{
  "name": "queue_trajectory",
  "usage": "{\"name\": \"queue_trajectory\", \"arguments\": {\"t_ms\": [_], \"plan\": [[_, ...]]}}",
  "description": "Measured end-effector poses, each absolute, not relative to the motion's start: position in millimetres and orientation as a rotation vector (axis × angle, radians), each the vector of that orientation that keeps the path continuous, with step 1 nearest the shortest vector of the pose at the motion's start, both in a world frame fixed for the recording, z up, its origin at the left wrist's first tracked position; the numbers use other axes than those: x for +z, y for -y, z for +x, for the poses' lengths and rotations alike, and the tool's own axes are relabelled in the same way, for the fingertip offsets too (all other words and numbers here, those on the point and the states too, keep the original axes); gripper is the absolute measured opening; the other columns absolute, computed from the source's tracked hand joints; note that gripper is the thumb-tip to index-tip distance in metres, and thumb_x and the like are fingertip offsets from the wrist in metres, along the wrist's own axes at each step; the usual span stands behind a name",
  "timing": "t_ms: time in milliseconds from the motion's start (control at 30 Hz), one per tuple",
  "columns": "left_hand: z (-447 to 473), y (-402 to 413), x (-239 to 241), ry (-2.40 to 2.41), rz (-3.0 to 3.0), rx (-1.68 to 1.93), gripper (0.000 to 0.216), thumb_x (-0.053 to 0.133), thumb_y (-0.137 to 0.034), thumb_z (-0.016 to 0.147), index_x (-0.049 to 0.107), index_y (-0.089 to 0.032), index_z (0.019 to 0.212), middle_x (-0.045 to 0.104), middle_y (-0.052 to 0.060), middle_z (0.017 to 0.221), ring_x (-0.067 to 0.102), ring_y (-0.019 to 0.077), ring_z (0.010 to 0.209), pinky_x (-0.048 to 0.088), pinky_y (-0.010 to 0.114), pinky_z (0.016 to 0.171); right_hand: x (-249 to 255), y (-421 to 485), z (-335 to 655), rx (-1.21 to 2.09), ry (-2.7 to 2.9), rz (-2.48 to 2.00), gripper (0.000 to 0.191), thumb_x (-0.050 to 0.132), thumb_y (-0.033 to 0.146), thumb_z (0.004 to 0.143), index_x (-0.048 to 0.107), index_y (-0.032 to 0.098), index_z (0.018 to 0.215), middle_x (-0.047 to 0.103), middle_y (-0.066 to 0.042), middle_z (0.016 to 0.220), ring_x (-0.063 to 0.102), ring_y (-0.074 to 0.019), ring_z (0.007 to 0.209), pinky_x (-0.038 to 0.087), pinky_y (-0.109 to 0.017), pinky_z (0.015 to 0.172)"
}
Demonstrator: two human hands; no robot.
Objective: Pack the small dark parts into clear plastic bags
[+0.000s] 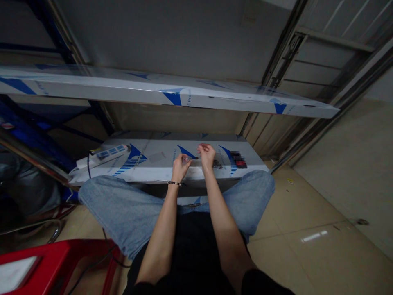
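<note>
My left hand (181,167) is above the film-covered lower shelf, its thumb and fingers closed on a small clear object (185,160). A short dark tip (193,157) sticks out from that object toward the right; its kind is too small to tell. Close by on the right, my right hand (207,155) is raised with thumb and fingertips pressed together. Whatever is in that pinch, if anything, does not show. The two hands are apart. Beside my right wrist, several tiny bits (217,164) lie on the lower shelf (153,174).
A white power strip (110,152) with a cable lies at the shelf's left end. A blurred-out dark and red item (238,159) is at the right. The upper shelf (129,91) spans across beyond my hands. A red stool (61,254) stands at lower left, bearing a white object (16,272).
</note>
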State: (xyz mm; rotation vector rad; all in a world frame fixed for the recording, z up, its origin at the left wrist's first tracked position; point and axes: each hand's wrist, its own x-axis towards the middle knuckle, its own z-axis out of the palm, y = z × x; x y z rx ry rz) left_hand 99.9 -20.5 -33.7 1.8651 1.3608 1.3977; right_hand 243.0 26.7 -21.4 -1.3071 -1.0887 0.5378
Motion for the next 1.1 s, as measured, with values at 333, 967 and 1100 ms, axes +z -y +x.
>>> {"name": "queue_trajectory", "arguments": {"t_ms": [333, 967, 1100], "plan": [[100, 20, -32, -1.350, 1.857, 1.258, 0.010, 0.064, -0.026, 0.078, 0.064, -0.016, 0.080, 0.067, 0.004, 0.075, 0.059, 0.0177, 0.069, 0.043, 0.029, 0.069, -11, 12, 228, 0.858, 1.298, -1.028, 0.012, 0.072, 0.024, 0.072, 0.073, 0.017, 0.081, 0.076, -0.005, 0.080, 0.069, -0.0177, 0.074, 0.056, -0.029, 0.075], [99, 30, -16, -0.933, 1.074, 1.444, 0.035, 0.082, -0.036, 0.067, 0.071, -0.013, 0.090, 0.073, 0.007, 0.083, 0.069, 0.0186, 0.072, 0.057, 0.035, 0.076, -68, -69, 255, 0.519, 1.370, -1.989, 0.021, 0.059, 0.011, 0.085, 0.075, 0.014, 0.097, 0.077, -0.011, 0.098, 0.071, -0.0165, 0.087, 0.050, -0.020, 0.074], [96, 37, -11, -0.718, 0.874, 1.411, 0.036, 0.083, -0.037, 0.070, 0.069, -0.015, 0.095, 0.073, 0.008, 0.089, 0.071, 0.0197, 0.082, 0.058, 0.038, 0.084, -85, -85, 262, 0.537, 1.429, -2.030, 0.017, 0.065, 0.008, 0.080, 0.076, 0.013, 0.092, 0.077, -0.015, 0.099, 0.070, -0.0172, 0.092, 0.048, -0.021, 0.076]]}}
